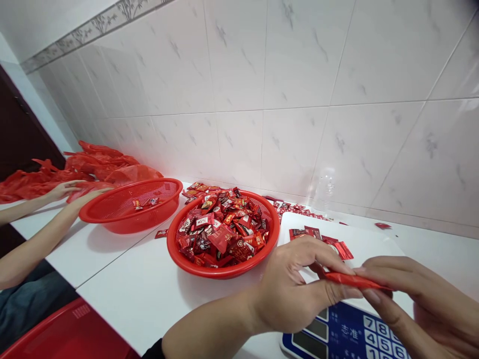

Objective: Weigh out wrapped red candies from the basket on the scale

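My left hand (pixel 299 286) and my right hand (pixel 419 299) are both pinched on a small red packet (pixel 355 280), held between them above a digital scale (pixel 359 239). A few red wrapped candies (pixel 325 242) lie on the scale's white platform. Its blue keypad (pixel 352 334) shows below my hands. Left of my hands stands a red basket (pixel 179 249) heaped with red wrapped candies (pixel 224 229).
A second red basket (pixel 97 214) holds a few candies. Another person's hands (pixel 75 192) rest at its far rim by a pile of red plastic bags (pixel 86 167). Loose candies (pixel 299 207) lie along the tiled wall. A red tub (pixel 71 331) sits below the table edge.
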The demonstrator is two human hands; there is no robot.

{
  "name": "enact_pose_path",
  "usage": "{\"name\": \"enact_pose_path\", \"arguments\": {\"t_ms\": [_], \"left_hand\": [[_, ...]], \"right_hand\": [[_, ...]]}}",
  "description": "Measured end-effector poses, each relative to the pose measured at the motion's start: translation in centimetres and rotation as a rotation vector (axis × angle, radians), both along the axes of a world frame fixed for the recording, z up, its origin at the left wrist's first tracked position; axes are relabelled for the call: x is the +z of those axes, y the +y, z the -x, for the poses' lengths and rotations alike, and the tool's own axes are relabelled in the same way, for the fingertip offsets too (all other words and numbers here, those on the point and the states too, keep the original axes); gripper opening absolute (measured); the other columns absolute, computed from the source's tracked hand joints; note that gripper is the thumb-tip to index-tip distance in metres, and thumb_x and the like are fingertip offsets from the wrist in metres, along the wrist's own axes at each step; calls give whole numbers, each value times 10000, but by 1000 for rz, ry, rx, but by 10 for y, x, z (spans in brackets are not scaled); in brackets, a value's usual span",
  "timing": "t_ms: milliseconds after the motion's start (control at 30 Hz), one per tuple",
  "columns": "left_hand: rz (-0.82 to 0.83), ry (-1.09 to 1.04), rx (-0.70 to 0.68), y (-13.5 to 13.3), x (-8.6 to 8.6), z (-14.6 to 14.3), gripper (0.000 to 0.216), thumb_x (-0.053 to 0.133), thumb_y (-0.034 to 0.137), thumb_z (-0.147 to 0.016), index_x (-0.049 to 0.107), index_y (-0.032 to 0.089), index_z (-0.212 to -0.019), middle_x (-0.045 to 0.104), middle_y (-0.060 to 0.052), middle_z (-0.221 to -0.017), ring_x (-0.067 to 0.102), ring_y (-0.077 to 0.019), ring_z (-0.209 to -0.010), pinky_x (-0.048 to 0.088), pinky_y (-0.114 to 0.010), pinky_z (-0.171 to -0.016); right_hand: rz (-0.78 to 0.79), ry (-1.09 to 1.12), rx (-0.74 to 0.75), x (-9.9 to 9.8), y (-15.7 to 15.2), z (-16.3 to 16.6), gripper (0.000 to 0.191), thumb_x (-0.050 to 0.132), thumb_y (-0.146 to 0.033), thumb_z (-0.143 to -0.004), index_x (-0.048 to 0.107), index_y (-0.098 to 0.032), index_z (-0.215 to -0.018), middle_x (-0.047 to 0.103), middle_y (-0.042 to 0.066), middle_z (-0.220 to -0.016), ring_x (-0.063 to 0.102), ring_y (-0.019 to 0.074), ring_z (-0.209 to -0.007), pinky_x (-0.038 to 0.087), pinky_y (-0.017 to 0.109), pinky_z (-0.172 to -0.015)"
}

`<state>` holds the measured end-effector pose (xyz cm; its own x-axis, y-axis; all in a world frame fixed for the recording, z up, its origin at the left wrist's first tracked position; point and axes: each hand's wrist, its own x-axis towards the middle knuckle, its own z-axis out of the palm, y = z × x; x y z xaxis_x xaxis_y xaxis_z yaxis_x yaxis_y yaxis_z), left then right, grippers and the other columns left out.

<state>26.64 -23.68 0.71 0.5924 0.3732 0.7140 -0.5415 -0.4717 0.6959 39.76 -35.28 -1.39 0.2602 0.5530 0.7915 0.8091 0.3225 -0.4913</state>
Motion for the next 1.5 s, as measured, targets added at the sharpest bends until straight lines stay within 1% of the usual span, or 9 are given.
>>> {"name": "enact_pose_path", "arguments": {"t_ms": [100, 267, 500, 633, 867, 1100, 1233, 1400, 1500], "left_hand": [[-3, 18, 7, 0, 0, 1, 125, 749, 209, -740, 673, 151, -820, 673, -48, -783, 608, -134, -736, 507, -256, -671], [-7, 20, 12, 0, 2, 1, 119, 739, 243, -754, 681, 159, -817, 670, -44, -761, 606, -134, -713, 509, -259, -653], [-64, -6, 17, 2, 1, 2, 94, 730, 164, -754, 676, 147, -830, 671, -47, -760, 603, -128, -698, 522, -255, -664], [-96, -9, 24, 3, 1, 3, 82, 715, 154, -767, 675, 137, -836, 679, -60, -772, 615, -132, -716, 528, -255, -670], [-50, 17, 42, 0, 3, 5, 85, 734, 185, -755, 684, 153, -817, 699, -62, -772, 634, -140, -715, 542, -265, -667], [-51, 12, 39, 1, 4, 5, 75, 719, 210, -773, 692, 155, -816, 704, -62, -771, 643, -142, -719, 548, -272, -684], [-57, 3, 31, 1, 3, 5, 72, 725, 192, -766, 690, 152, -815, 702, -57, -766, 642, -138, -719, 542, -269, -694], [-24, 35, 17, 2, 2, 4, 84, 734, 171, -752, 699, 143, -823, 694, -58, -775, 631, -137, -721, 529, -263, -690], [-23, 98, -21, 4, 2, 2, 114, 696, 207, -794, 699, 140, -887, 689, -68, -816, 629, -146, -754, 526, -278, -714]], "right_hand": [[12, 42, 47, 2, -1, 0, 132, 627, -309, -823, 681, -273, -938, 687, 42, -933, 661, 179, -738, 579, 275, -611], [12, 49, 64, 3, -3, -1, 136, 634, -292, -819, 686, -267, -943, 691, 51, -923, 664, 190, -747, 581, 284, -612], [-2, 62, 61, 7, -2, 3, 111, 641, -299, -813, 693, -269, -906, 689, 38, -878, 674, 190, -735, 578, 276, -594], [9, 58, 66, 8, -4, 4, 115, 647, -282, -809, 690, -263, -913, 682, 46, -887, 667, 190, -741, 578, 274, -599], [7, 58, 73, 9, -5, 5, 118, 659, -269, -788, 686, -266, -903, 673, 48, -876, 657, 196, -749, 586, 274, -603], [-8, 43, 60, 9, -4, 5, 90, 659, -281, -786, 692, -257, -866, 680, 54, -851, 656, 197, -724, 590, 277, -593], [-3, 49, 58, 9, -4, 5, 83, 664, -276, -781, 691, -257, -857, 679, 51, -847, 655, 197, -736, 591, 276, -599], [3, 31, 61, 10, -3, 3, 98, 654, -273, -792, 690, -258, -882, 681, 50, -864, 655, 196, -739, 587, 275, -596], [-3, 12, 28, 8, -2, 0, 128, 638, -277, -811, 692, -255, -925, 685, 54, -877, 654, 191, -716, 581, 269, -573]]}}
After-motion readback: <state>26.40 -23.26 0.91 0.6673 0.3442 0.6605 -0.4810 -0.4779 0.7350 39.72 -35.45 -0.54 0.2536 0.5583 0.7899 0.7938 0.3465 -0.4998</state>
